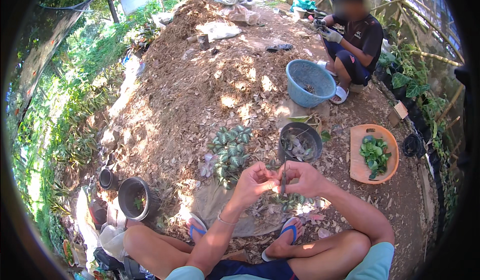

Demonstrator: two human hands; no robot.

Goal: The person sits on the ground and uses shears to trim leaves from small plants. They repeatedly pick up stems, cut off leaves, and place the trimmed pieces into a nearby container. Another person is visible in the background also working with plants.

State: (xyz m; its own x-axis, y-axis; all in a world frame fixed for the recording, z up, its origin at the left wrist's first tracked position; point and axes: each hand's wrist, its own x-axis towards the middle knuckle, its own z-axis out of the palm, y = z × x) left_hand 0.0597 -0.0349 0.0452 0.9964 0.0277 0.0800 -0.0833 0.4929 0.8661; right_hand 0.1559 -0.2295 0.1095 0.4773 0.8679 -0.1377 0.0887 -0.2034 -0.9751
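My left hand (256,185) and my right hand (304,181) meet in front of me, fingertips nearly touching. The right fingers are closed on a thin dark blade-like tool (283,180), upright between the hands; its exact kind is unclear. My left thumb and forefinger pinch something too small to make out. Just beyond the hands stands a black pot (283,152) with dry leaves and scraps inside. A plant with silver-green patterned leaves (231,147) grows beyond my left hand. More such leaves (292,200) lie below the hands, partly covered by them.
An orange basket (356,162) at right holds green leaves (374,155). A blue tub (310,98) stands farther off, beside a squatting person (361,40) in gloves. Black pots (151,200) stand at left near my knee. A mound of soil and dry litter (195,20) rises at the back.
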